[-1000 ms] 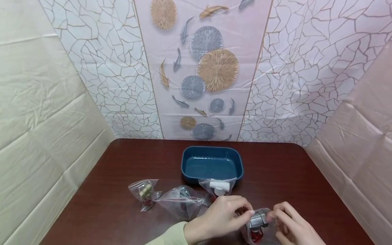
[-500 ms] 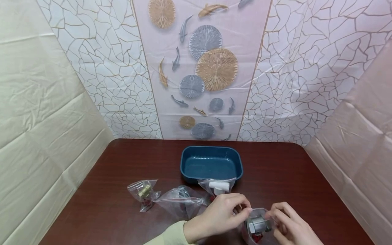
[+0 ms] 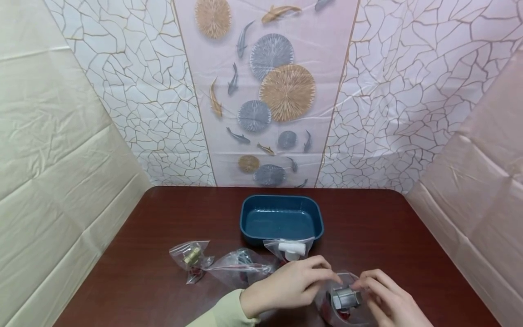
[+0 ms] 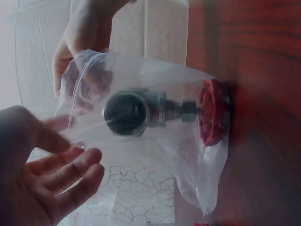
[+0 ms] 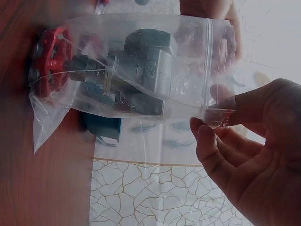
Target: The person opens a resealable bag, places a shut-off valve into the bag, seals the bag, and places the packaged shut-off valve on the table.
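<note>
A grey metal valve (image 3: 347, 298) with a red handwheel (image 5: 51, 61) stands inside a clear zip bag (image 5: 188, 70), handwheel down near the table. My left hand (image 3: 300, 281) pinches the bag's top edge on the left, by the zip strip. On the opposite side, my right hand (image 3: 386, 295) holds the top corner between thumb and fingers, as the right wrist view shows. The bag's mouth is spread between both hands, above the valve's hexagonal body. In the left wrist view my left hand (image 4: 51, 174) is close, with the right hand (image 4: 89, 37) beyond the plastic.
A blue basin (image 3: 282, 200) stands at the middle back. In front of it is a bag with a white plastic valve (image 3: 292, 249). To the left lie another clear bag (image 3: 229, 268) with a dark metal part and a bag with a brass valve (image 3: 192, 259).
The bag's mouth has spread wider and rounder. My left fingers have stretched to the right along its rim, while the right hand has barely moved.
</note>
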The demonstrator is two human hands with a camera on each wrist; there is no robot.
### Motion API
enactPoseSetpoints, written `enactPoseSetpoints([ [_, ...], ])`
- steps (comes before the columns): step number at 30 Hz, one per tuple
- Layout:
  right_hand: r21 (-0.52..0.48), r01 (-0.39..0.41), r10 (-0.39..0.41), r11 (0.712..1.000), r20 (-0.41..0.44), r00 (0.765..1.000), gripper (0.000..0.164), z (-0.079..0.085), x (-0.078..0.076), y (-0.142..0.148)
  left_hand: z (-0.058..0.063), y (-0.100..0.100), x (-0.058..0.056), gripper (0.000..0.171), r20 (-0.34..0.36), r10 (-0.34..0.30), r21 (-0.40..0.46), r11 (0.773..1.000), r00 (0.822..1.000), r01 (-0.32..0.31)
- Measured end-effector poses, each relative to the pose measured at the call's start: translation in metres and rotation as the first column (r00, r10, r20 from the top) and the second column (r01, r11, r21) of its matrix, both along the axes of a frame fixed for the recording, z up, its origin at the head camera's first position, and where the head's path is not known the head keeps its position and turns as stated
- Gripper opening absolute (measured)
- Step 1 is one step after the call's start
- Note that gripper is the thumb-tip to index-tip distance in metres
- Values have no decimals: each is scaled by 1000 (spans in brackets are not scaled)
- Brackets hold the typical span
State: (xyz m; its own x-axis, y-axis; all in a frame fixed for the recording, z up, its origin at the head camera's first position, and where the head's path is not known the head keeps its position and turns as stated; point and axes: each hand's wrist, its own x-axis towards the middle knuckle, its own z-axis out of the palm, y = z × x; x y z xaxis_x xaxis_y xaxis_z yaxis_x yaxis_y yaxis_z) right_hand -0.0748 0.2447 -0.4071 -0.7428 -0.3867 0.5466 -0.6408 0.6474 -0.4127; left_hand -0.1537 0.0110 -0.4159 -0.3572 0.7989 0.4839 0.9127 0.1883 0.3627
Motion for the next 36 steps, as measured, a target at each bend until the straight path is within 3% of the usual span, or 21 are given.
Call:
enactPoseSetpoints([
  [3, -10, 4, -3, 1000, 6, 1000, 53, 0, -1, 1, 1, 0, -3, 20, -99, 7, -39, 999, 995, -11],
  [7, -10, -20, 20, 1000, -14, 1000, 54, -2, -2, 6, 3, 1, -6, 12, -220, 25, -47, 998, 975, -36],
  [12, -15, -19, 18, 1000, -79, 997, 58, -5, -6, 13, 3, 0, -8, 10, -232, 16, -49, 998, 973, -28],
  [17, 46, 164, -163, 985, -22, 986, 47, -3, -3, 16, 1, 0, -9, 11, -204, 7, -12, 1000, 979, -10],
  [20, 126, 266, -273, 956, 48, 961, 32, -1, -1, 18, -1, 1, -9, 10, -207, 13, 16, 1000, 978, -10],
  [22, 184, 301, -333, 936, 173, 927, 17, 0, 0, 18, -2, 2, -8, 10, -225, 27, 26, 999, 974, -21],
  [24, 226, 283, -347, 932, 336, 876, 11, 0, 1, 19, -3, 3, -8, 10, -226, 39, 38, 999, 973, -31],
  [25, 244, 263, -345, 933, 410, 844, 16, 0, 2, 20, -4, 3, -8, 11, -222, 43, 41, 999, 974, -34],
  [26, 249, 226, -320, 942, 461, 827, 21, -2, 2, 22, -4, 3, -8, 11, -222, 47, 45, 998, 974, -38],
  [27, 239, 184, -282, 953, 487, 826, 23, -4, 3, 24, -4, 3, -7, 11, -232, 51, 46, 998, 971, -42],
  [29, 200, 90, -178, 976, 484, 856, 22, -8, 4, 29, -4, 4, -6, 10, -243, 44, 45, 998, 969, -34],
  [32, 178, 6, -85, 984, 441, 894, 13, -10, 7, 35, -2, 5, -4, 10, -250, 7, 37, 999, 968, 2],
  [33, 173, -1, -76, 985, 439, 895, 11, -10, 7, 35, -1, 5, -2, 10, -240, -15, 30, 999, 971, 22],
  [36, 184, 3, -94, 983, 489, 867, 7, -6, 8, 36, 0, 8, 0, 9, -151, -94, 0, 995, 984, 95],
])
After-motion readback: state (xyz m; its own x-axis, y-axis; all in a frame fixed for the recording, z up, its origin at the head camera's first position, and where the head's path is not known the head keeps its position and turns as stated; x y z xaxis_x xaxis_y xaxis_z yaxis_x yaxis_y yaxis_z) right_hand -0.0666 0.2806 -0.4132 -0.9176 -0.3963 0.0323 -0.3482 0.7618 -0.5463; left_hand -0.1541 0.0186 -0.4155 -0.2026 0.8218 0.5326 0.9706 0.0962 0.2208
